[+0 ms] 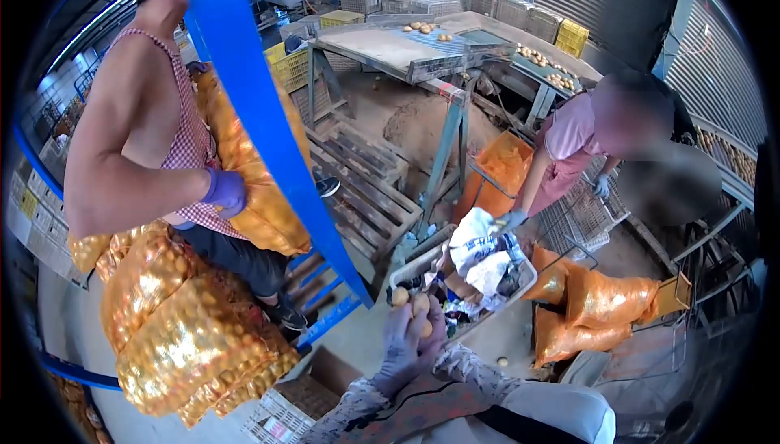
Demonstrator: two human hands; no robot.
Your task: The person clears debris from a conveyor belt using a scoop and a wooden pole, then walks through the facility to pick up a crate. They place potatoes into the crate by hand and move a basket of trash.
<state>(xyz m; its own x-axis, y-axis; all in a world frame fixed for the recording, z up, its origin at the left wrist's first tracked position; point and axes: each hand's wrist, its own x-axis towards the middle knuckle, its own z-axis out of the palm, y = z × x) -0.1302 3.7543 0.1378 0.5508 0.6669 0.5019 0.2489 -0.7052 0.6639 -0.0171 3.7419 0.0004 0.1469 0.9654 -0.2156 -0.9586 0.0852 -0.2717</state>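
Close together, low in the middle of the head view, my gloved hands hold a few potatoes. My left hand (396, 348) is closed around the potatoes (420, 305) from the left. From the other side my right hand (435, 327) curls against them, touching the left. Their fingers partly hide the potatoes. Just beyond my hands stands a pale plastic crate (530, 275) full of plastic bags and scraps. A co-worker's gloved hand reaches to a white plastic bag (474, 241) on top of it.
At left a person holds a full orange mesh sack (264, 212) behind a blue post (264, 111). Stacked potato sacks (183, 326) stand below. Orange sacks (605, 298) lie at right. An open cardboard box (325, 379) is near my left arm. Wooden pallets (357, 188) and a sorting table (366, 42) stand beyond.
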